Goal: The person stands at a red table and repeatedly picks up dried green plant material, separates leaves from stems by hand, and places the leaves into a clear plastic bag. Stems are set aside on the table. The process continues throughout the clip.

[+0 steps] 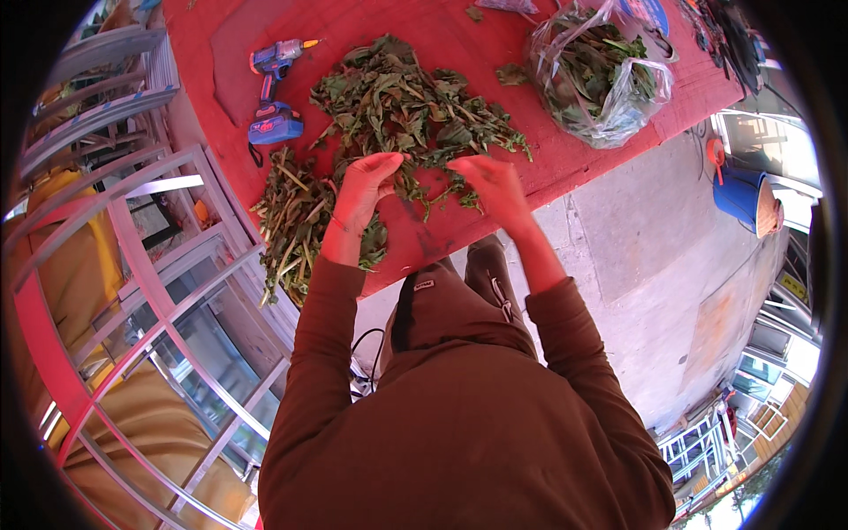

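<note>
Left hand and right hand both look pinched, right near the leafy greens heaped on the red tabletop; can't tell if they're gripping anything. I'd pinch lightly, leaves probably tear easily.

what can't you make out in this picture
All in the head view:
- Whether the left hand or right hand pinches anything: too small at the fingertips.
- Bottom of the clear plastic bag: hidden by leaves and shiny, crumpled film.
- The rest of the purple packet: cut off by the upper edge.
- The person's feet: hidden under the red table.
</note>
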{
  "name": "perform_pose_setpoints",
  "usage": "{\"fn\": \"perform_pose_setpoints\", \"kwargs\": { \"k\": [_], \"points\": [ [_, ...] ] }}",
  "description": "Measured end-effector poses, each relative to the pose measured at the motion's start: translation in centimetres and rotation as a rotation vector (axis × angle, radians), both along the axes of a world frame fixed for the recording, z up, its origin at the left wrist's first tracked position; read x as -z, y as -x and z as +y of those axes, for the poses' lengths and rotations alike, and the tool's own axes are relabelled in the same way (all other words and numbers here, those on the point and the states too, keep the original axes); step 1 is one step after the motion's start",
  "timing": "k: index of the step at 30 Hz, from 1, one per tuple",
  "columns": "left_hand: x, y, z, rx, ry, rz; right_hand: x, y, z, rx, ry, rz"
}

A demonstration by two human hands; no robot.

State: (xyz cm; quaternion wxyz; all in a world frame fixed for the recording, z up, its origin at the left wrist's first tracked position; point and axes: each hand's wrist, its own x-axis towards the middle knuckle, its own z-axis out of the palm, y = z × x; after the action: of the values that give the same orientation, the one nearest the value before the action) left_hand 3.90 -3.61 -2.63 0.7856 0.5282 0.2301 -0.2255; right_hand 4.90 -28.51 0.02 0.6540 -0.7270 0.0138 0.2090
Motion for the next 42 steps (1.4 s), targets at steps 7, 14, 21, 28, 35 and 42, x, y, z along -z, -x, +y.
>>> {"fn": "perform_pose_setpoints", "kwargs": {
  "k": [7, 14, 21, 28, 35, 42],
  "points": [
    [-0.9, 3.9, -5.1, 0.297, -0.108, -0.044, 1.7, 1.5, 1.9, -0.004, -0.176, 0.202],
    [9.8, 4.2, -1.5, 0.081, -1.124, 0.040, 1.4, 4.3, -3.3, 0.203, -0.209, 0.336],
    [3.2, 2.9, -4.2, -0.025, -0.865, -0.429, 0.4, 5.6, -3.6, 0.289, -0.269, 0.347],
    [-1.5, 2.4, -2.1, 0.017, -0.162, -0.436, 0.0, 5.9, -3.0, 0.327, -0.191, 0.306],
    [-3.4, 3.0, -0.2, 0.046, 0.268, -0.321, -1.6, 5.6, -2.4, 0.467, -0.125, 0.308],
    [-4.2, 2.9, 0.4, 0.396, -0.184, -0.271, -1.9, 5.4, -4.3, 0.582, -0.166, 0.189]
  ]
}}
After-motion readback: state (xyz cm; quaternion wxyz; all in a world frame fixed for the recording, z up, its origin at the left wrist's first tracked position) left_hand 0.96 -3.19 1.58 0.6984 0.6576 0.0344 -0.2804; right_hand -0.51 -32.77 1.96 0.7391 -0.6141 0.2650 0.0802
